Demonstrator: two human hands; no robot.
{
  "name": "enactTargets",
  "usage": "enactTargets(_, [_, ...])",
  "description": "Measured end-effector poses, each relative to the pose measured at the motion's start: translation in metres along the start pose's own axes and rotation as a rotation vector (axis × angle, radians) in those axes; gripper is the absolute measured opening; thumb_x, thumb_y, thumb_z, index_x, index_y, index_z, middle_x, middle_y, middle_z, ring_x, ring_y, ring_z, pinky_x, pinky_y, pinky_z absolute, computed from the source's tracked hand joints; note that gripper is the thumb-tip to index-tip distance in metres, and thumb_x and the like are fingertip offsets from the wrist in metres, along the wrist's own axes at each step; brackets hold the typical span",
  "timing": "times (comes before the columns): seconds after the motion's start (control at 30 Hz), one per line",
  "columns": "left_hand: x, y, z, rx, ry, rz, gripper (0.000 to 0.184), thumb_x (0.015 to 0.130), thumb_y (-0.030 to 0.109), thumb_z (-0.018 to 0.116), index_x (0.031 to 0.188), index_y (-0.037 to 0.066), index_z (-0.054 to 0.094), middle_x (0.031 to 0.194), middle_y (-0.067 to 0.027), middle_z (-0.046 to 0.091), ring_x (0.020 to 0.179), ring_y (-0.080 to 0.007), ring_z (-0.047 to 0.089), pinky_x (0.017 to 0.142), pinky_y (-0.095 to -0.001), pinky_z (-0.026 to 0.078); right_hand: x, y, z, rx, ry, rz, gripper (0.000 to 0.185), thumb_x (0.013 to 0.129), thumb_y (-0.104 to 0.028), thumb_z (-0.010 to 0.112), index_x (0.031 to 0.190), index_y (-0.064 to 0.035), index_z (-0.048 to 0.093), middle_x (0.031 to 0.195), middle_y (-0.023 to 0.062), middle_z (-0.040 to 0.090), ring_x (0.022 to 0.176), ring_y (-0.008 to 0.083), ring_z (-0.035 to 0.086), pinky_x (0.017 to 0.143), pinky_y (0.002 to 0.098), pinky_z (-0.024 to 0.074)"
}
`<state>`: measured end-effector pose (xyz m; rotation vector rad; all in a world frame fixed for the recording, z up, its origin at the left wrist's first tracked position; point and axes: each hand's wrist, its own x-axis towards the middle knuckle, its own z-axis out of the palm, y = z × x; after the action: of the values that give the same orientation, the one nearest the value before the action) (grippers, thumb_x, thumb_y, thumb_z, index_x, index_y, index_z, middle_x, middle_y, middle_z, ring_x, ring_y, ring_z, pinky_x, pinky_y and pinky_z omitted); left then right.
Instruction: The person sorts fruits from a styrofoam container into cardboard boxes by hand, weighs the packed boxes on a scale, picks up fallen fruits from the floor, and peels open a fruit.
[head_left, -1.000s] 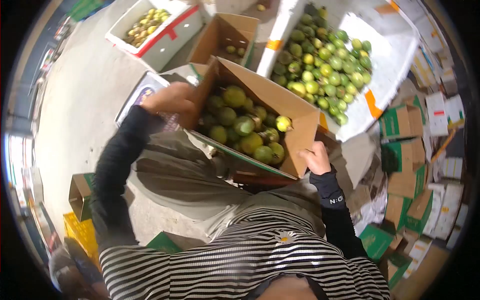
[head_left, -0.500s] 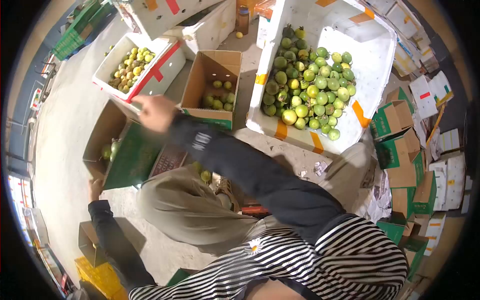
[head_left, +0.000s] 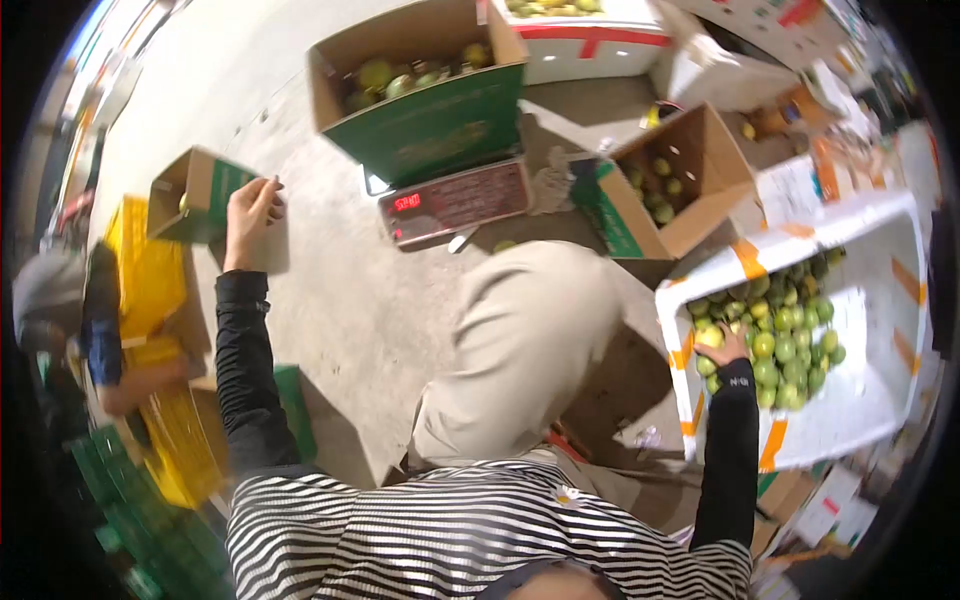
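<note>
My right hand (head_left: 730, 346) reaches into a white foam box (head_left: 688, 400), its fingers closed around a yellow-green passion fruit (head_left: 709, 337). Round green passion fruits (head_left: 785, 345) lie piled about it. My left hand (head_left: 254, 215) is held out on the other side, fingers apart and holding nothing. Just beside it stands a small cardboard box (head_left: 172, 200) with a green side; whether they touch I cannot tell. Ahead, a larger green carton (head_left: 440, 130) with fruits inside rests on a scale (head_left: 460, 203) whose red digits are lit.
An open carton (head_left: 715, 185) with several fruits stands beyond my knee. Behind it is a red-striped foam box (head_left: 590, 50) of yellowish fruit. At the left, another person's arm (head_left: 140, 385) is by yellow crates (head_left: 150, 280). Green crates (head_left: 130, 490) stand nearer me.
My view has swung left. My left hand has let go of the green carton on the scale. My right hand has gone from near that carton into the large foam box and taken a fruit.
</note>
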<state>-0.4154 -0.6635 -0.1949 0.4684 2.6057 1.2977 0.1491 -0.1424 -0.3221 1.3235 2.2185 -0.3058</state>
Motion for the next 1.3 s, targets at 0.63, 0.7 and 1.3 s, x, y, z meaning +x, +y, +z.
enactTargets(0.63, [-0.043, 0.007, 0.018, -0.140, 0.123, 0.134, 0.019, 0.082, 0.018, 0.055, 0.080, -0.001, 0.060, 0.064, -0.0025, 0.058, 0.058, -0.0065, 0.055, 0.050, -0.0178, 0.040, -0.116, -0.044, -0.058, 1.660, 1.117, 0.007, 0.054, 0.075, -0.030, 0.061, 0.113, 0.0033, 0.043, 0.105, 0.0139, 0.048, 0.089, 0.0220, 0.051, 0.077, 0.0339, 0.0428])
enactTargets(0.7, [-0.020, 0.048, 0.031, -0.134, 0.167, 0.321, 0.019, 0.082, 0.016, 0.054, 0.083, -0.002, 0.059, 0.069, -0.0029, 0.058, 0.064, -0.0071, 0.055, 0.053, -0.0183, 0.039, -0.122, -0.063, -0.068, 1.617, 1.183, 0.056, 0.053, 0.075, -0.030, 0.061, 0.112, 0.0039, 0.043, 0.107, 0.0149, 0.047, 0.090, 0.0225, 0.050, 0.078, 0.0337, 0.0426])
enactTargets(1.3, [0.123, 0.098, 0.027, -0.081, -0.291, 0.085, 0.030, 0.083, 0.019, 0.051, 0.100, -0.004, 0.056, 0.092, -0.0113, 0.060, 0.075, -0.0165, 0.058, 0.066, -0.0241, 0.045, -0.131, 0.037, 0.026, 1.047, 0.811, 0.078, 0.040, 0.073, -0.022, 0.064, 0.103, 0.0019, 0.053, 0.103, 0.0156, 0.055, 0.095, 0.0237, 0.053, 0.079, 0.0323, 0.0430])
